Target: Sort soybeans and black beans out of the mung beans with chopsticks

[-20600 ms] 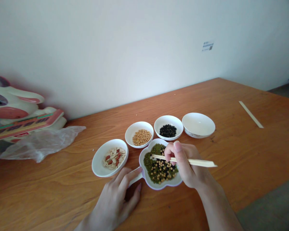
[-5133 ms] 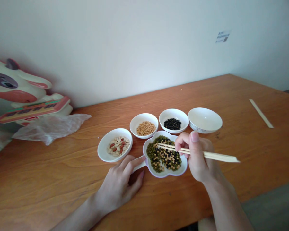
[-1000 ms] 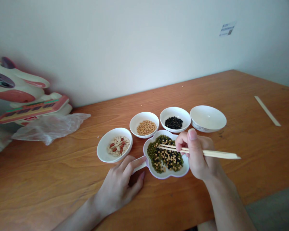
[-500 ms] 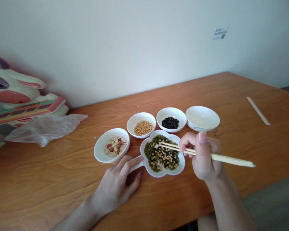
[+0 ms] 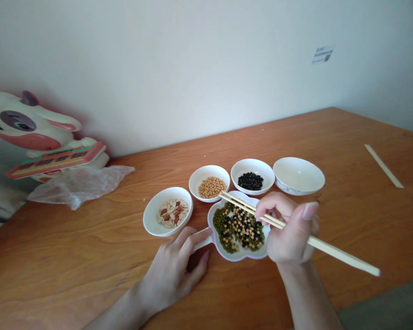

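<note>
My left hand (image 5: 177,261) is closed around the short handle of a white, purple-rimmed flower-shaped dish (image 5: 231,256). In the dish lie mixed green, black and tan beans (image 5: 246,229). Held in my right hand (image 5: 292,229) is a pair of wooden chopsticks (image 5: 344,256), slanting over the dish. Their tips are close together at the near rim of a white bowl of soybeans (image 5: 211,187); whether a bean sits between them I cannot tell. Beside it stands a bowl of black beans (image 5: 250,181). Left of the dish is a bowl of peanuts and pale seeds (image 5: 174,213).
An empty white bowl (image 5: 298,175) stands at the right end of the row. A flat pale wooden strip (image 5: 383,166) lies far right. At left are a cow-shaped toy keyboard (image 5: 55,160) and a crumpled clear plastic bag (image 5: 79,185). A wall (image 5: 192,68) bounds the table behind.
My right hand has moved the chopstick tips up from the beans in the dish to the soybean bowl's rim. The left hand keeps its hold. The whole view has shifted slightly.
</note>
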The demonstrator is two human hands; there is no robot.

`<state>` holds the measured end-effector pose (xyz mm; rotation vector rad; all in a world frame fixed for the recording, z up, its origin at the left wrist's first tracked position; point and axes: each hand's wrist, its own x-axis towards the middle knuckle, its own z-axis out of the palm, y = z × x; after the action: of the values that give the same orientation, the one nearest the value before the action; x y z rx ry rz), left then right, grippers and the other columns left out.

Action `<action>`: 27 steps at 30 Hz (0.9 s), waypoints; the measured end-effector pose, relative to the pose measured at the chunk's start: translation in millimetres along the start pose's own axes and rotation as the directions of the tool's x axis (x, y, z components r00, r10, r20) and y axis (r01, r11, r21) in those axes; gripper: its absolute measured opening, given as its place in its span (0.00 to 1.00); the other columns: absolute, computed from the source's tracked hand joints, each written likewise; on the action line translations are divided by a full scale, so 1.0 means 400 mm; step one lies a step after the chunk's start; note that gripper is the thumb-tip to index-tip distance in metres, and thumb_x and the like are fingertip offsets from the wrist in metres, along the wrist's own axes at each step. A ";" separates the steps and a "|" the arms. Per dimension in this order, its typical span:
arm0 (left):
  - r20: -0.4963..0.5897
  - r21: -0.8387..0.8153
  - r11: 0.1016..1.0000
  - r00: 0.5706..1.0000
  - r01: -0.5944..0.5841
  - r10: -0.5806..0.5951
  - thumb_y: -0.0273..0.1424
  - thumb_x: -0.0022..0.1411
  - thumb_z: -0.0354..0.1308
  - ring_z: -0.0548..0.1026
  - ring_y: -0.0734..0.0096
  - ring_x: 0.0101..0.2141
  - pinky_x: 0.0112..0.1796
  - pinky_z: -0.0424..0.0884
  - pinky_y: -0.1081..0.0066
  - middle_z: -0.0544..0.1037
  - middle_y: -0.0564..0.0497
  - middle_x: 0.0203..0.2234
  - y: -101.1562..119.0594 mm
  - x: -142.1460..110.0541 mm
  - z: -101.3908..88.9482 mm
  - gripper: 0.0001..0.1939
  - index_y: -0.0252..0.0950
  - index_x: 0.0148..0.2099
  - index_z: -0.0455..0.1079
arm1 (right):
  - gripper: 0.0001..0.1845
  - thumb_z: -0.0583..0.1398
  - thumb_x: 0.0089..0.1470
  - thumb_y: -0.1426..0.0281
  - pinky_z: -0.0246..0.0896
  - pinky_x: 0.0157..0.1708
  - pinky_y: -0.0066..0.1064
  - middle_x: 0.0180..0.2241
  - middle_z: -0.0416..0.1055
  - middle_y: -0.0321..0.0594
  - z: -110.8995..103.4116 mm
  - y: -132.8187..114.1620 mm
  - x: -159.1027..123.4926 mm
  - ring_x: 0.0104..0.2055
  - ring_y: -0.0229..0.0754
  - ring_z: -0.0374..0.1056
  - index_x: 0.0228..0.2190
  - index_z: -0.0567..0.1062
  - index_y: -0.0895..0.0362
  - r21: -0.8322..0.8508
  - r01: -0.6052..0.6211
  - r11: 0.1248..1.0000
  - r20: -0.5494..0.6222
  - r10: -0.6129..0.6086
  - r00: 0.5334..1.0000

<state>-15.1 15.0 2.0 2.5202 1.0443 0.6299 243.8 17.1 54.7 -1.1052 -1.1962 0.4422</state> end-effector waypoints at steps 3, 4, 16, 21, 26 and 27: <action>-0.003 -0.006 1.000 1.000 0.001 -0.001 0.25 0.73 0.59 0.81 0.62 0.45 0.46 0.81 0.62 0.77 0.46 0.49 0.000 0.000 0.001 0.28 0.45 0.71 0.60 | 0.42 0.41 0.72 0.41 0.51 0.23 0.37 0.16 0.64 0.39 0.003 0.003 0.002 0.20 0.41 0.62 0.20 0.73 0.52 -0.025 -0.010 1.000 -0.009 0.009 1.000; -0.003 -0.006 1.000 1.000 0.002 -0.002 0.25 0.73 0.59 0.81 0.62 0.45 0.46 0.81 0.62 0.77 0.46 0.49 -0.001 0.000 0.001 0.28 0.45 0.71 0.60 | 0.42 0.41 0.72 0.42 0.51 0.22 0.37 0.16 0.64 0.39 0.002 0.007 0.003 0.20 0.41 0.62 0.20 0.74 0.53 -0.023 -0.011 1.000 -0.019 0.011 1.000; -0.011 -0.002 1.000 1.000 -0.006 0.006 0.26 0.73 0.59 0.81 0.62 0.45 0.45 0.81 0.63 0.77 0.46 0.48 0.005 0.000 -0.002 0.27 0.44 0.70 0.60 | 0.38 0.43 0.77 0.49 0.57 0.25 0.32 0.19 0.68 0.36 0.004 0.031 0.008 0.23 0.37 0.64 0.23 0.76 0.54 0.017 -0.007 1.000 0.016 0.007 1.000; -0.015 0.008 1.000 1.000 -0.003 0.003 0.26 0.73 0.59 0.81 0.62 0.45 0.46 0.81 0.62 0.77 0.46 0.48 0.003 -0.003 -0.001 0.27 0.44 0.70 0.61 | 0.37 0.44 0.77 0.51 0.57 0.26 0.32 0.21 0.69 0.36 -0.001 0.038 0.009 0.24 0.36 0.64 0.25 0.77 0.54 0.006 -0.017 1.000 0.028 0.017 0.999; -0.023 0.009 1.000 1.000 -0.007 0.007 0.26 0.73 0.60 0.81 0.62 0.46 0.46 0.81 0.63 0.78 0.46 0.49 0.001 0.000 -0.001 0.27 0.44 0.70 0.61 | 0.36 0.44 0.77 0.52 0.57 0.27 0.32 0.21 0.69 0.36 -0.005 0.040 0.008 0.24 0.36 0.64 0.25 0.76 0.54 0.011 -0.016 1.000 0.039 0.016 0.999; -0.024 0.010 1.000 1.000 -0.009 0.009 0.26 0.73 0.60 0.81 0.62 0.46 0.46 0.81 0.63 0.78 0.46 0.49 0.002 0.000 -0.001 0.28 0.44 0.70 0.61 | 0.36 0.45 0.77 0.52 0.57 0.27 0.32 0.21 0.69 0.36 -0.005 0.040 0.008 0.24 0.36 0.64 0.25 0.76 0.54 0.007 -0.016 1.000 0.044 0.016 0.999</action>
<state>-14.9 14.6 2.5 2.5329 1.0474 0.6607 250.9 25.8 42.5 -1.1040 -1.2241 0.4855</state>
